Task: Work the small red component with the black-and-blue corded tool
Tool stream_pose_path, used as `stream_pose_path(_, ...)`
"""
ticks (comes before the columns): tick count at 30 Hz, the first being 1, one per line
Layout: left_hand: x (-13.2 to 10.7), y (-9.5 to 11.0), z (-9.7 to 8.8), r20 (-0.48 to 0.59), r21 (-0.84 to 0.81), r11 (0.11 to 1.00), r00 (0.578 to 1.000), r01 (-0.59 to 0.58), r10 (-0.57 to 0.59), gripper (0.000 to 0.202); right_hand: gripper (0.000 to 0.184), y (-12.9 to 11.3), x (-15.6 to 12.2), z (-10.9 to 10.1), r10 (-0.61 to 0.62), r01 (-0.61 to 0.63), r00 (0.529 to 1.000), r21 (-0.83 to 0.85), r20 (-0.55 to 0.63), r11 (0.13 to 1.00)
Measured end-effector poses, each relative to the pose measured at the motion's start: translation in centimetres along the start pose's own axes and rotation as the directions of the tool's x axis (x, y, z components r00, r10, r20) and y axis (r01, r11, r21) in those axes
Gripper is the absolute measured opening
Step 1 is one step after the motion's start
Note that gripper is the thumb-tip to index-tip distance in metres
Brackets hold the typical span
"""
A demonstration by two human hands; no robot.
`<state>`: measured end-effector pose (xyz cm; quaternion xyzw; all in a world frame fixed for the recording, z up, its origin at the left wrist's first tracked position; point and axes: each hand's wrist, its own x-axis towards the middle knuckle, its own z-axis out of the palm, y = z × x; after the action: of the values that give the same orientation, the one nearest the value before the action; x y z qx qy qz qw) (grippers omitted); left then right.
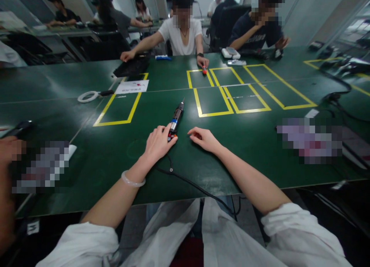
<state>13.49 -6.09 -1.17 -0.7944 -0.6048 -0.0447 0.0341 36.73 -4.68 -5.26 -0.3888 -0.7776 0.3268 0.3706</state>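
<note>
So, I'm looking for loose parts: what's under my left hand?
The back end of the screwdriver runs under your left hand, with red and orange bits showing beside it. Your hand hides the rest, so I can't tell what else lies there.

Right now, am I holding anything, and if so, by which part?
Your left hand is on the rear end of the screwdriver-like tool, but whether it grips or only touches can't be told. No object shows in your right hand.

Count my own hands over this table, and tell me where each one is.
2. Your left hand is at the rear end of the screwdriver; your right hand is to the right of it, fingers curled. Neither is hidden, though some fingertips are.
</note>
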Motion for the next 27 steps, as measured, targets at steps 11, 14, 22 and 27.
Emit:
stream_pose_path(11,-0.6,-10.0,-0.6,0.066,0.067,0.95,0.949,0.305,-0.309,0.071,0.015,0.1,0.0,0.0,0.012,-0.012,1.0,-0.021,-0.008,1.0)
stream_pose_path(14,-0.9,-13.1,-1.0,0.087,0.1,0.917,0.915,0.386,-0.395,0.071,0.015,0.1,0.1,0.0,0.009,-0.009,1.0,-0.027,-0.007,1.0)
stream_pose_path(22,-1.3,-19.3,-1.0,0.064,0.188,0.768,0.772,0.613,-0.632,0.068,0.015,-0.1,0.0,-0.1,0.028,-0.028,1.0,-0.033,0.003,0.999)
stream_pose_path(27,-1.6,-20.9,-0.3,-0.024,0.185,0.723,0.738,0.666,-0.674,0.064,0.015,-0.1,0.1,-0.1,0.031,-0.031,1.0,-0.039,0.005,0.999)
